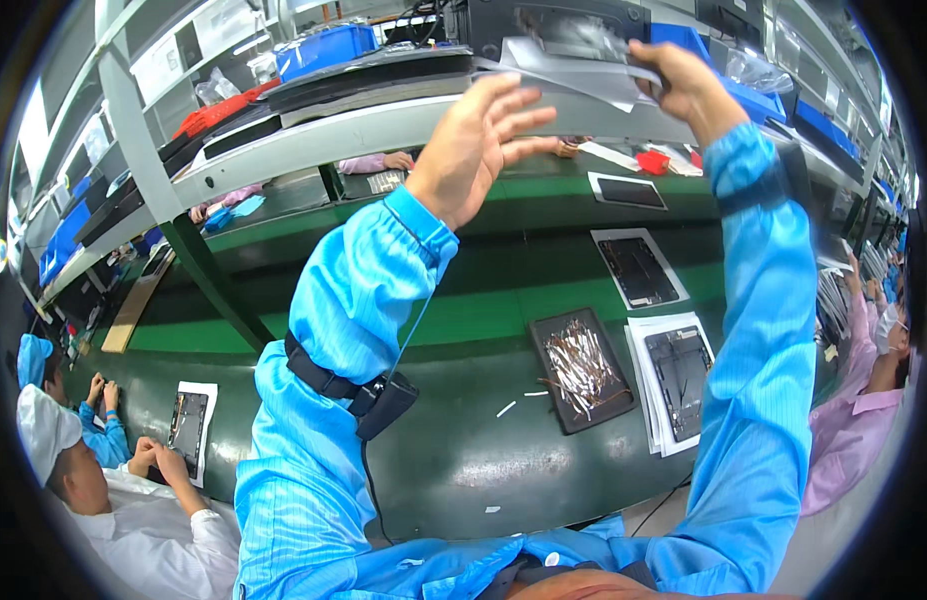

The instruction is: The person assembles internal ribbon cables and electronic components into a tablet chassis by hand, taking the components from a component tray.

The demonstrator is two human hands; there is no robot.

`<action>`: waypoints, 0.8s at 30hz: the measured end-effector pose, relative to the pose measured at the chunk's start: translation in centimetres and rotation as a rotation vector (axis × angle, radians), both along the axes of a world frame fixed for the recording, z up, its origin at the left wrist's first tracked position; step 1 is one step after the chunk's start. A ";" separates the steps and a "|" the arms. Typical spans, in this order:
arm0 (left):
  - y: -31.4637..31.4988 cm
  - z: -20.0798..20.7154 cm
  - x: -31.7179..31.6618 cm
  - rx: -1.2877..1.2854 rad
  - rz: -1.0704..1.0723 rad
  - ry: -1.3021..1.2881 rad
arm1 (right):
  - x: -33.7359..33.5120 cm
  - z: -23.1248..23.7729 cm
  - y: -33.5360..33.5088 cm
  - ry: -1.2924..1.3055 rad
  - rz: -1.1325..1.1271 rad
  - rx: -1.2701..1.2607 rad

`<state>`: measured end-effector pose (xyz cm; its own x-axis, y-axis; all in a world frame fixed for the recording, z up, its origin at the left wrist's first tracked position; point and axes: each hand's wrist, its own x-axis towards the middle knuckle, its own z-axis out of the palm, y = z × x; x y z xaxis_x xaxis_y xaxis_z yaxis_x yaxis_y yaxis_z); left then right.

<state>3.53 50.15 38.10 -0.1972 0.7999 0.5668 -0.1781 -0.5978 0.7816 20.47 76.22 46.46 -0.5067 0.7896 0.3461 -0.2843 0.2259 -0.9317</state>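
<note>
Both my arms, in blue sleeves, reach up to the shelf above the bench. My right hand grips the edge of a thin translucent sheet, which is partly smeared by motion. A whiter sheet lies beneath it at the shelf edge; whether my fingers also hold that one, I cannot tell. Spread-fingered, my left hand is raised in front of the shelf rail near the sheets' left end, with nothing in it. Below on the bench are a black tray of thin white-and-brown strips and a dark flat device panel on white sheets.
More panels on white sheets run along the green bench. The shelf rail crosses ahead, carrying a stack of dark flat pieces and a blue bin. Co-workers sit at left and right.
</note>
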 end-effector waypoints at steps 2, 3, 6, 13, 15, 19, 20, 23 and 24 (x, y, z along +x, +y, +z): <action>-0.2 0.6 0.3 0.029 0.035 -0.001 | -2.0 1.6 -0.6 0.183 -0.051 0.031; -0.5 0.7 0.2 0.073 0.074 0.000 | -2.9 2.1 -1.4 0.307 -0.057 0.074; -0.2 -0.4 -0.1 0.040 0.032 -0.001 | -2.3 1.9 0.6 0.290 0.021 0.095; 0.6 -1.1 -0.1 -0.133 -0.136 -0.186 | -1.1 -2.1 -3.8 -0.151 -0.061 -0.090; 1.5 -1.1 0.1 -0.180 -0.171 -0.145 | -0.7 -2.3 -4.6 -0.207 -0.104 -0.074; 3.9 -0.5 0.6 -0.173 -0.049 -0.103 | -0.9 0.0 -2.7 -0.763 -0.327 0.327; 3.8 -0.2 -0.3 -0.194 0.005 -0.136 | -2.6 0.6 -1.3 -1.054 -0.432 0.581; 4.5 0.5 -0.2 -0.247 0.145 -0.110 | -3.9 0.6 2.0 -1.410 -0.260 1.574; 6.5 0.7 -1.5 -0.282 0.094 -0.087 | -2.1 0.3 1.0 -1.460 -0.271 1.525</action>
